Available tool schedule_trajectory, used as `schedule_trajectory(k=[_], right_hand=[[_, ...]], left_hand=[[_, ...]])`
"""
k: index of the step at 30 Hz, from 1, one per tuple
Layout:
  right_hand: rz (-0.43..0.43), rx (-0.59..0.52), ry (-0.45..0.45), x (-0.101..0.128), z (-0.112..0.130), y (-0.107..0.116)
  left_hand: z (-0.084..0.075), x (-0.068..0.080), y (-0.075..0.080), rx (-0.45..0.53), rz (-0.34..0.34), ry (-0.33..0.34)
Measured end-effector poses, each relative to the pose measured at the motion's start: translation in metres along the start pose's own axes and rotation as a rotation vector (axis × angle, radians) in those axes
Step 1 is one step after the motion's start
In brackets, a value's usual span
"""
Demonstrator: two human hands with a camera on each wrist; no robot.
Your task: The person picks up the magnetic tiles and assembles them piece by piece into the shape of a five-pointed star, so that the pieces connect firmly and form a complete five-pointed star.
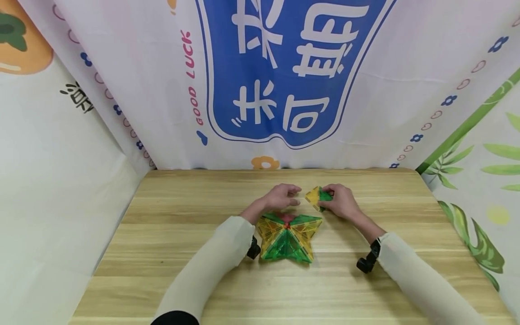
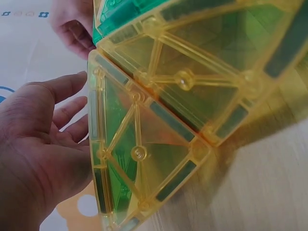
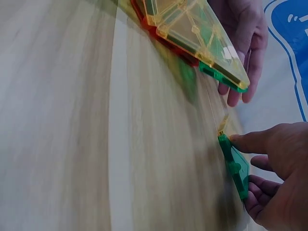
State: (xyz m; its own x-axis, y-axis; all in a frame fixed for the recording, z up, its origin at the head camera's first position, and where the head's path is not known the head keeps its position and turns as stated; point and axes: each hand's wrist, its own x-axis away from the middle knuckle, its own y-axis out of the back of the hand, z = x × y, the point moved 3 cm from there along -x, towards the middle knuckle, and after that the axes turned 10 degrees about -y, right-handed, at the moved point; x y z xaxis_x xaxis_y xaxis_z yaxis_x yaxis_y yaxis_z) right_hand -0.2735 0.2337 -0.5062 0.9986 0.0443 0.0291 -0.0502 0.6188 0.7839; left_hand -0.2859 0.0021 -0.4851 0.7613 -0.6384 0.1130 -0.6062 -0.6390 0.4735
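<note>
My right hand [image 1: 343, 202] pinches a green triangular magnetic tile [image 3: 235, 166] by its edges. A yellow triangular tile [image 1: 312, 197] is joined to the green tile's left side, and the pair is close over the wooden table. Nearer to me lies a star-shaped build of translucent magnetic tiles [image 1: 286, 246], with yellow and green points and some red at its centre and far side. Behind its far left point is my left hand [image 1: 281, 197], holding nothing. Its loosely bent fingers [image 2: 72, 113] reach toward the right, beside the build's yellow panels [image 2: 139, 153].
The wooden table [image 1: 183, 253] meets a printed white curtain [image 1: 162, 113] along its far edge. More printed cloth [image 1: 483, 180] hangs at the right side. Dark wrist cameras [image 1: 367, 262] are strapped to both forearms.
</note>
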Motion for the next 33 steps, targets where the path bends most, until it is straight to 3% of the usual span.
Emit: schedule_trajectory(k=[14,24,33], right_hand=[[0.032,-0.071,0.017,-0.006,0.02,-0.018],[0.042,-0.152,0.026,-0.006,0.02,-0.024],[0.059,-0.267,0.062,-0.005,0.016,-0.031]], left_hand=[[0.0,-0.004,-0.004,0.046,-0.043,0.017],[-0.005,-0.005,-0.002,0.092,-0.148,0.047],[0.004,-0.008,-0.004,0.12,-0.248,0.117]])
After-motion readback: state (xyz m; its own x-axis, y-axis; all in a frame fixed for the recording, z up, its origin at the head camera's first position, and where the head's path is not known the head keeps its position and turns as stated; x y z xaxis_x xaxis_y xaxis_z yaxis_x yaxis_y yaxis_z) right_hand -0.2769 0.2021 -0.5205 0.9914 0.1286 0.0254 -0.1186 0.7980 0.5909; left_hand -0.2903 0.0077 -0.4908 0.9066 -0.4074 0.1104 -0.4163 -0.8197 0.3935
